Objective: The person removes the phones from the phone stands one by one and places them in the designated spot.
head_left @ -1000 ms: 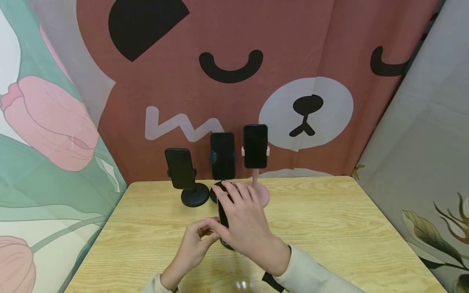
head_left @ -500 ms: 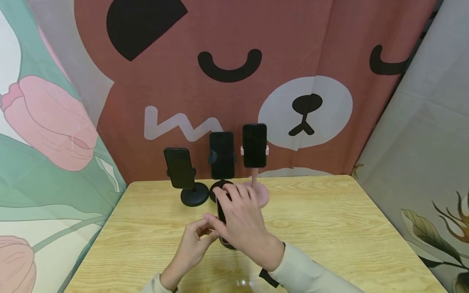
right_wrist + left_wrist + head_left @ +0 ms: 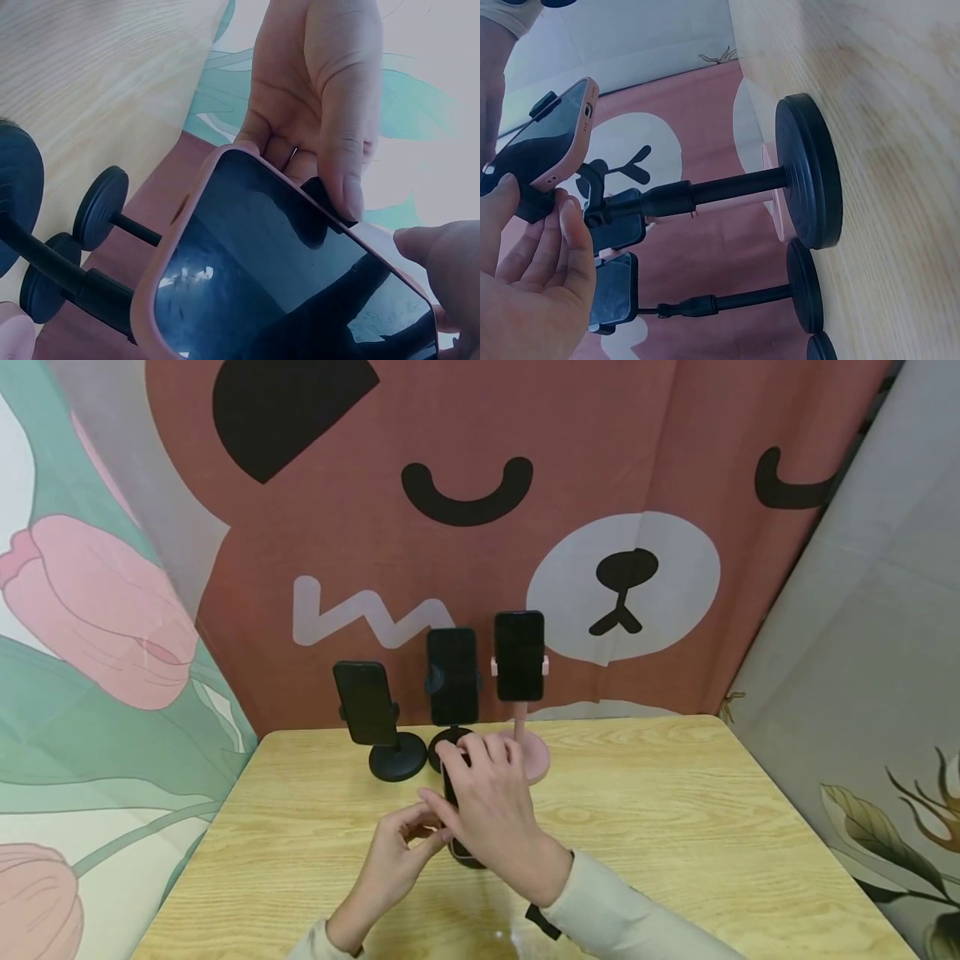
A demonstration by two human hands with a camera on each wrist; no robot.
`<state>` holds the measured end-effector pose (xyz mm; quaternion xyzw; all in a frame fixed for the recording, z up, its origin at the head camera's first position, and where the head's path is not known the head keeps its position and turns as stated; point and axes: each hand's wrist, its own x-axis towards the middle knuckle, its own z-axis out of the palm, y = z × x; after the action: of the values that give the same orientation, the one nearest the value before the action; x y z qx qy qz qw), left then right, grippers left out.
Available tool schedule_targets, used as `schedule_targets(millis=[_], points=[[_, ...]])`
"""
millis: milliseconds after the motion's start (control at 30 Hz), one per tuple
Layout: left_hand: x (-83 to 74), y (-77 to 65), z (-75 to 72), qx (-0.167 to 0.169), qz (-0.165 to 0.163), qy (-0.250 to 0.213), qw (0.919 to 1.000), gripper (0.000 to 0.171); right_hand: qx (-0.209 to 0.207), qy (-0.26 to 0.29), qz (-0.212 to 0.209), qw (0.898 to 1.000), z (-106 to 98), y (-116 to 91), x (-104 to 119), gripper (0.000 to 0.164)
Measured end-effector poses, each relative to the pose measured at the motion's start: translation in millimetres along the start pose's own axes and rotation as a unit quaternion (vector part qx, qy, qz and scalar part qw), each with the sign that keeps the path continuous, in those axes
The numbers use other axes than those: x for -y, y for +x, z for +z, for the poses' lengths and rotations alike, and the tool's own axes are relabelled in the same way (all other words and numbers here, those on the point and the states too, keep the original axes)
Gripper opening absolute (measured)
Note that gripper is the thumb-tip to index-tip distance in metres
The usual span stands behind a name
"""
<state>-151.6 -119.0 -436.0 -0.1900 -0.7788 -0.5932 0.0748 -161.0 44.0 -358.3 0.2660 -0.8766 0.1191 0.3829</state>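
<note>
A phone in a pink case (image 3: pixel 292 255) sits tilted on a black phone stand (image 3: pixel 739 187), directly in front of the person. My left hand (image 3: pixel 401 856) pinches the stand's black clamp arm (image 3: pixel 328 201) at the phone's left edge, between thumb and fingers. Over the phone's far part lies my right hand (image 3: pixel 495 810), gripping it with curled fingers; its thumb (image 3: pixel 442 251) is near the left edge. In the head view the right hand covers most of the phone and the stand. The phone's port end (image 3: pixel 587 112) shows in the left wrist view.
Behind stand three upright phones on holders: a black one (image 3: pixel 365 702) at left, another black one (image 3: pixel 453 677) in the middle and a pink stand's phone (image 3: pixel 520 656) at right. They share a wooden table (image 3: pixel 660 827), backed by a bear-print curtain (image 3: pixel 337 543).
The right hand has shifted slightly left, and a little more of the phone's near end shows. The left hand keeps its pinch in nearly the same place. The head view has shifted slightly.
</note>
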Motion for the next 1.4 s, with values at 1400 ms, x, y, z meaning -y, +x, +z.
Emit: schedule_targets(millis=[1400], points=[[-2.4, 0.2, 5.8, -0.013, -0.029, -0.02, 0.9993, 0.015, -0.014, -0.036, 0.02, 0.999, 4.5, 3.8, 0.9, 0.042]])
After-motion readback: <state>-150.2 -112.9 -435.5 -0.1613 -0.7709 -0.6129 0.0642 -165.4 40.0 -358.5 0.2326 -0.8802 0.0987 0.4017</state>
